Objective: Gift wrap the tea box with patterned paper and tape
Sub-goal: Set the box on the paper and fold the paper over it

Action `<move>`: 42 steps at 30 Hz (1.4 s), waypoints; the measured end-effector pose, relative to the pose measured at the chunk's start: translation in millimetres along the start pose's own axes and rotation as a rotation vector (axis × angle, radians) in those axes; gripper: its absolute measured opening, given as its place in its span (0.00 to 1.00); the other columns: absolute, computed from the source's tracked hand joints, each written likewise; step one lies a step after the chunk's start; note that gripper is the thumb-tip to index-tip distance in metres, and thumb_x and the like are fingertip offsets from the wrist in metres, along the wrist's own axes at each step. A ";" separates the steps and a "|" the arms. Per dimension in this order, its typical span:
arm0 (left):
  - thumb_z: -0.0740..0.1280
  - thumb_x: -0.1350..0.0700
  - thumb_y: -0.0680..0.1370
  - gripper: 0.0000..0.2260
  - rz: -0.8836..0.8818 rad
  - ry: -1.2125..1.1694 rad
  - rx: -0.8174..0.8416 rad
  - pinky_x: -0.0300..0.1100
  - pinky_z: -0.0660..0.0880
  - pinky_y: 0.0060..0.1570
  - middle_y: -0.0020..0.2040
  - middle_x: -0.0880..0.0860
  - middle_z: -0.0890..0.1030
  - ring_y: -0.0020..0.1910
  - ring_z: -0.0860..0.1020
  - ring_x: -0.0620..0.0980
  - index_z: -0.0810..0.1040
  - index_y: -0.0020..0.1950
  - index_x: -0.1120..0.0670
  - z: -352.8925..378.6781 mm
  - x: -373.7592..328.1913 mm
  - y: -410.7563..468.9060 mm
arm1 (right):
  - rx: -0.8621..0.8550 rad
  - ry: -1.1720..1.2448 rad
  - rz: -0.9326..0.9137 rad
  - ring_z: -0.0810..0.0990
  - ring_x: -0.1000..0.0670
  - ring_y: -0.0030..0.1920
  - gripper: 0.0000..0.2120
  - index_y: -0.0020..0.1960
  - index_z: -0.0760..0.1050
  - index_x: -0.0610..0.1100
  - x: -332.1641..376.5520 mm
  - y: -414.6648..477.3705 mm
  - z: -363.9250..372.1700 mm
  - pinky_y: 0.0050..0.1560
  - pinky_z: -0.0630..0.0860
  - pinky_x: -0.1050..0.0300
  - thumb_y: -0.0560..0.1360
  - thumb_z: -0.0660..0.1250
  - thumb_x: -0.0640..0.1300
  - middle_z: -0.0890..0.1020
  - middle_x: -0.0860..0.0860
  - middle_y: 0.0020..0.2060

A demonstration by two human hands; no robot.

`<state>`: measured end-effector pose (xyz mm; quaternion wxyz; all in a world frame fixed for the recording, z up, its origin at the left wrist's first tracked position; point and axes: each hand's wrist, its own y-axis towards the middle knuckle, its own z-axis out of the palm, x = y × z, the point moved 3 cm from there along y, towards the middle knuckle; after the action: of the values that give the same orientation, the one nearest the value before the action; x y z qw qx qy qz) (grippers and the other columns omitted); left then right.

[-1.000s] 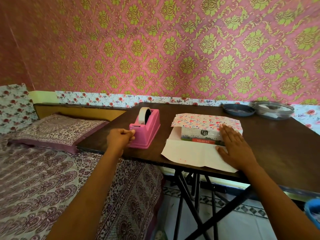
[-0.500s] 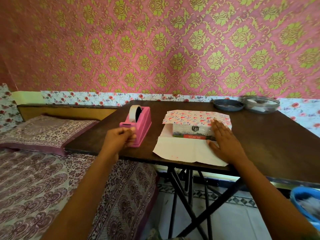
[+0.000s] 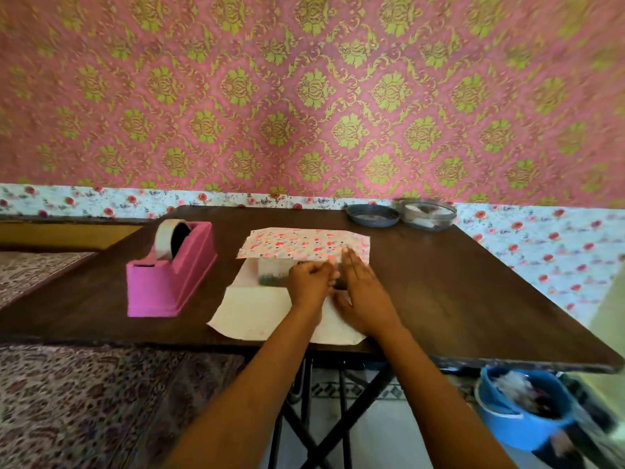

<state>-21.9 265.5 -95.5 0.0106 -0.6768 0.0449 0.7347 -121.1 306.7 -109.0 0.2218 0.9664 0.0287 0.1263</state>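
I place the wrap at an early stage. The tea box (image 3: 274, 275) sits on the worktop (image 3: 456, 282) toward its front edge, on the white underside of the patterned paper (image 3: 304, 246) and just right of the pink tape dispenser (image 3: 169, 286). Done: the far flap of the paper is folded over the top of the box and covers it, printed side up. Not done: the near flap lies flat on the worktop toward me, the front face of the box is bare where it shows left of the hands, and the paper is open at both ends. I see no tape on the paper. The right hand (image 3: 363, 292) is spread flat with straight fingers. Its fingertips press the front edge of the folded flap onto the box, and its palm lies over the near flap. The left hand (image 3: 309, 282) is at the front face of the box, touching the right hand, with fingers curled. Motion blur prevents me from telling whether it pinches a strip of tape, the paper edge, or nothing. The tape roll (image 3: 165, 237) is seated in the dispenser, near the box. Remaining steps, as I judge them: fix the top flap, raise the near flap to overlap it, tape the seam, then fold and tape both ends. The round tins (image 3: 372, 215) at the back of the worktop appear to take no part.
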 end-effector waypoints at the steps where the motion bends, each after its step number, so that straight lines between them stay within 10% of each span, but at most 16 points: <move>1: 0.67 0.55 0.76 0.06 0.012 0.023 -0.016 0.40 0.78 0.40 0.39 0.54 0.81 0.36 0.79 0.49 0.80 0.44 0.57 2.4 0.8 2.4 | -0.009 0.027 -0.005 0.45 0.50 0.76 0.34 0.75 0.40 0.39 0.1 0.1 -1.2 0.68 0.36 0.67 0.79 0.56 0.49 0.44 0.45 0.76; 14: 0.66 0.52 0.77 0.10 0.048 0.203 -0.061 0.48 0.80 0.49 0.44 0.58 0.84 0.40 0.82 0.54 0.81 0.45 0.59 3.8 11.0 17.6 | -0.023 0.080 -0.015 0.46 0.50 0.76 0.38 0.75 0.40 0.39 -1.8 -0.6 0.0 0.68 0.37 0.68 0.77 0.62 0.49 0.46 0.45 0.76; 22: 0.63 0.40 0.75 0.22 0.122 0.946 -0.069 0.45 0.72 0.46 0.52 0.57 0.82 0.53 0.78 0.56 0.78 0.54 0.58 -11.3 -0.5 20.3 | -0.024 0.036 -0.018 0.45 0.50 0.76 0.39 0.75 0.39 0.40 -1.8 -1.7 0.3 0.68 0.38 0.66 0.77 0.61 0.50 0.44 0.46 0.76; 28: 0.65 0.49 0.77 0.11 0.572 0.900 -0.034 0.34 0.68 0.47 0.49 0.54 0.83 0.46 0.78 0.48 0.80 0.51 0.55 -30.8 -13.3 -2.1 | -0.020 0.049 -0.011 0.44 0.51 0.76 0.40 0.75 0.37 0.40 -2.0 -1.0 0.4 0.69 0.40 0.65 0.77 0.61 0.51 0.42 0.47 0.76; 31: 0.63 0.52 0.78 0.14 0.810 0.994 0.131 0.37 0.67 0.60 0.60 0.55 0.79 0.59 0.76 0.50 0.78 0.61 0.55 -20.8 -23.6 -4.2 | -0.007 0.066 0.001 0.44 0.51 0.76 0.40 0.75 0.37 0.41 -1.8 -1.7 0.2 0.69 0.41 0.66 0.77 0.61 0.51 0.42 0.47 0.76; 42: 0.56 0.48 0.81 0.23 0.890 1.379 0.334 0.40 0.46 0.73 0.75 0.49 0.62 0.74 0.60 0.46 0.58 0.75 0.50 -9.8 -15.0 13.6 | -0.024 0.066 -0.002 0.47 0.50 0.76 0.39 0.76 0.40 0.39 -3.1 0.1 2.1 0.70 0.42 0.66 0.77 0.62 0.51 0.45 0.46 0.76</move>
<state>-11.9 251.8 -80.6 -0.2103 -0.8830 0.4128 0.0751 -123.6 305.4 -111.5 0.2324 0.9590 0.0358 0.1584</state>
